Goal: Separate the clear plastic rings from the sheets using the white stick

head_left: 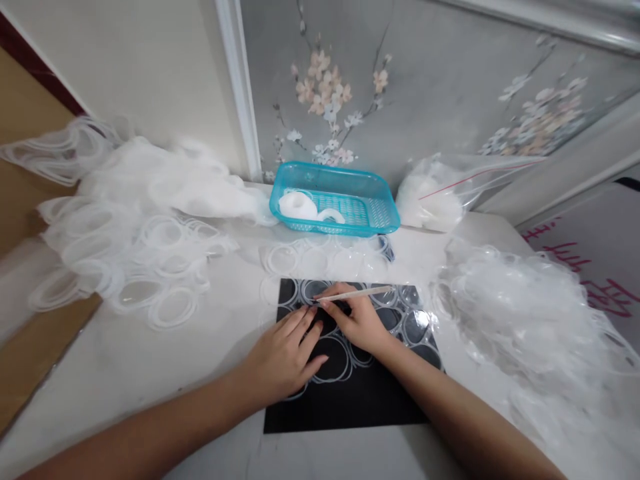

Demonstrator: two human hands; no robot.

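A black sheet lies on the white table, with several translucent white rings in clear film over its upper part. My right hand pinches a thin pale stick, its tip pointing left at the sheet's upper left area. Beside that tip, my left hand lies flat with its fingers spread, pressing on the sheet's left side. The fingertips of both hands are close together. What lies under my palms is hidden.
Behind the sheet stands a blue basket with white rings inside. A clear plastic bag of white material sits to its right. Heaps of ringed film lie at the left and right. A whiteboard with red writing stands far right.
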